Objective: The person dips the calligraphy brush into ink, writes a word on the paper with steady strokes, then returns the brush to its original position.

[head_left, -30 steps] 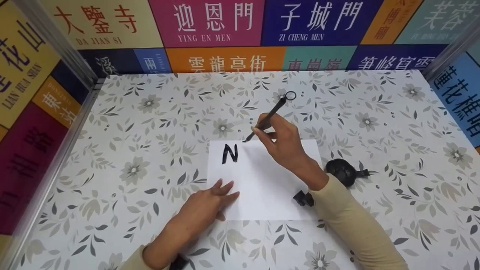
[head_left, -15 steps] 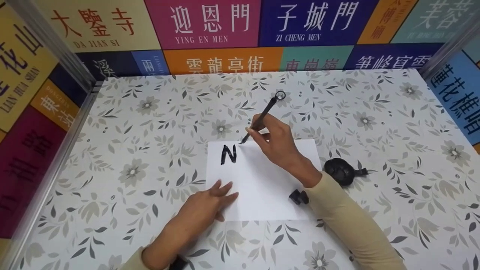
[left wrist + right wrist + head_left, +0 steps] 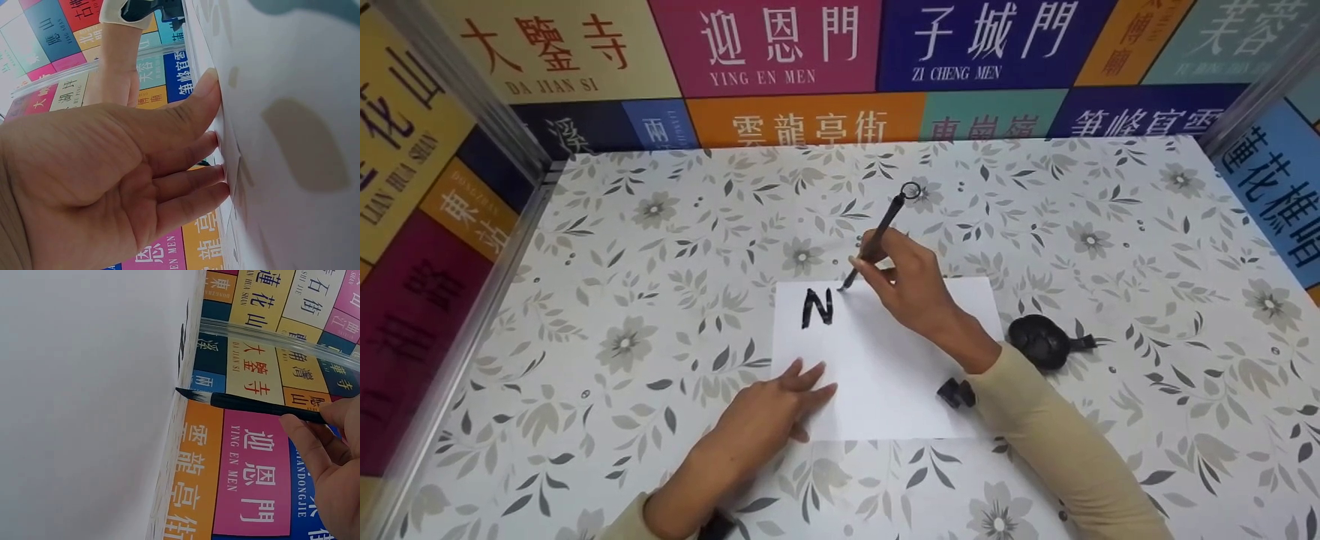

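My right hand (image 3: 911, 281) pinches a dark calligraphy brush (image 3: 885, 225) between thumb and fingers, a ring at its top end. Its inky bristles (image 3: 194, 395) point down at the upper part of a white sheet of paper (image 3: 885, 375), the tip right at the surface. A bold black letter N (image 3: 818, 308) stands at the sheet's upper left, just left of the tip. With its fingers spread, my left hand (image 3: 769, 416) rests on the sheet's lower left; in the left wrist view the thumb (image 3: 205, 84) and fingertips press the paper's edge area.
A black gourd-shaped dish (image 3: 1039, 341) with a short spout lies right of the paper, beside the right forearm. A small black wrist device (image 3: 956, 392) shows under the right sleeve. Flower-patterned cloth (image 3: 697, 247) covers the table, and panels with printed characters (image 3: 769, 45) stand behind it.
My right hand and the brush have moved slightly left and the brush stands a little steeper, its tip lower, closer to the N. The left hand stays in place on the paper.
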